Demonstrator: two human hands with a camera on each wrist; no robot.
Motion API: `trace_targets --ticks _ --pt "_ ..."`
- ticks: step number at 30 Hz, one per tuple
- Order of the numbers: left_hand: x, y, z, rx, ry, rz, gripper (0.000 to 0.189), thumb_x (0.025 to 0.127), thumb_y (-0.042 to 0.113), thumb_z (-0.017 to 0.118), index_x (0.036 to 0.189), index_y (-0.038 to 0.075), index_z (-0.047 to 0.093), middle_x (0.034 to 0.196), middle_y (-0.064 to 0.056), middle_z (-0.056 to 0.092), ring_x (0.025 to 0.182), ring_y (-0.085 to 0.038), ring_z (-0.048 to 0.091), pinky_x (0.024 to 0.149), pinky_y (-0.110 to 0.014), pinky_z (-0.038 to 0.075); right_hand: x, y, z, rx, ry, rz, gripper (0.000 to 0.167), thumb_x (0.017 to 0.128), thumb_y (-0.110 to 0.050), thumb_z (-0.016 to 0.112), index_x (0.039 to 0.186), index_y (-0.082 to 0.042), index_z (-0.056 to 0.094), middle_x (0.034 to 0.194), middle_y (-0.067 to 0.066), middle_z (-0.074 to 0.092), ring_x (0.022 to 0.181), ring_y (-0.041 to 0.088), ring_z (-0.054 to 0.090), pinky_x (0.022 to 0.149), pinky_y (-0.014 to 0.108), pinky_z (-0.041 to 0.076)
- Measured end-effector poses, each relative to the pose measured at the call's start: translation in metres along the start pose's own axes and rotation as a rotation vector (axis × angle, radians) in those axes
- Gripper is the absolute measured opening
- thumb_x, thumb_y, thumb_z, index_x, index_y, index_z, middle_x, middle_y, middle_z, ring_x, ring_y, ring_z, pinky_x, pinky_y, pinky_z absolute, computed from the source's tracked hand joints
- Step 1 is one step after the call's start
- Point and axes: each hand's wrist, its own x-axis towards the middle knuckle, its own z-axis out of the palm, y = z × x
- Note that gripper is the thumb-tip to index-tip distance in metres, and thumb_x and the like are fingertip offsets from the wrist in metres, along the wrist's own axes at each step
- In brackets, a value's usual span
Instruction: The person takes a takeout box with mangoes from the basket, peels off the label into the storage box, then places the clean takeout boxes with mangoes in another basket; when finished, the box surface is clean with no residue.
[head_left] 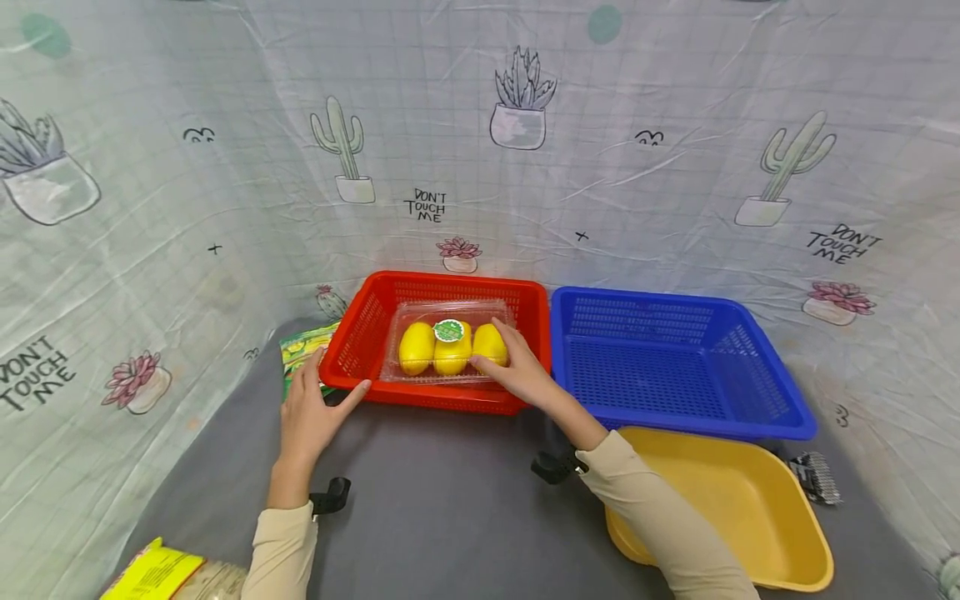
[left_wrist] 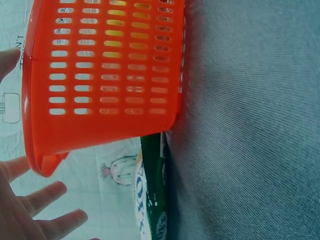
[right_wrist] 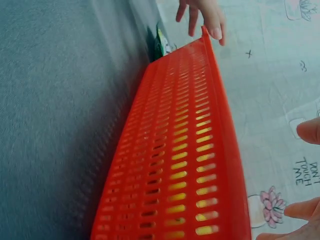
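A clear plastic box (head_left: 393, 354) with three yellow oval fruits (head_left: 416, 348) and a round green-and-white label lies in the red basket (head_left: 442, 396). My right hand (head_left: 517, 367) is over the box's right end, its thumb and forefinger spread apart beside the rightmost fruit. In the right wrist view, its fingertips (right_wrist: 300, 210) show above the basket's rim. At the basket's front left corner is my left hand (head_left: 311, 417), fingers spread out, thumb close to the front rim. The left wrist view has these fingers (left_wrist: 50, 197) extended around the corner, holding nothing.
A blue basket (head_left: 645, 379) stands right of the red one, with a yellow tub (head_left: 720, 492) in front. A green packet (head_left: 300, 346) lies behind my left hand. Beside the tub is a dark-and-silver packet (head_left: 815, 477); a yellow-topped bag (head_left: 161, 573) lies at front left.
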Motion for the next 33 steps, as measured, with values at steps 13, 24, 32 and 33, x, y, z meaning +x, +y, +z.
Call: trace_targets --ticks 13,24,32,33 --pt "-0.004 -0.008 0.004 -0.044 -0.050 -0.053 0.096 0.084 0.058 0.067 0.155 0.012 0.022 0.150 -0.021 0.032 0.135 -0.039 0.032 0.105 -0.067 0.028 0.019 0.011 0.012 0.047 0.056 0.116 0.095 0.083 -0.033 0.075 0.155 -0.006 0.020 0.159 0.022 0.017 0.144 0.040 0.021 0.112 0.060 0.027" --pt "-0.002 -0.008 0.006 -0.069 -0.061 -0.096 0.099 0.082 0.061 0.066 0.156 0.016 0.019 0.151 -0.021 0.030 0.136 -0.039 0.031 0.106 -0.068 0.025 0.029 0.016 0.011 0.137 0.065 0.244 0.091 0.088 -0.034 0.071 0.155 -0.005 0.017 0.159 0.019 0.021 0.146 0.038 0.017 0.115 0.057 0.021" --pt "-0.004 -0.009 0.006 -0.067 -0.064 -0.099 0.098 0.082 0.062 0.065 0.157 0.020 0.018 0.150 -0.021 0.031 0.135 -0.039 0.031 0.105 -0.068 0.027 0.031 0.020 0.011 0.189 0.037 0.275 0.093 0.091 -0.029 0.068 0.157 -0.007 0.006 0.161 0.019 0.016 0.146 0.038 0.018 0.116 0.055 0.020" --pt "-0.004 -0.009 0.006 -0.066 -0.064 -0.098 0.098 0.082 0.063 0.065 0.157 0.020 0.018 0.150 -0.021 0.031 0.135 -0.039 0.032 0.105 -0.068 0.027 0.031 0.020 0.011 0.176 0.035 0.284 0.092 0.091 -0.028 0.067 0.157 -0.007 0.006 0.160 0.019 0.016 0.146 0.039 0.016 0.116 0.056 0.018"
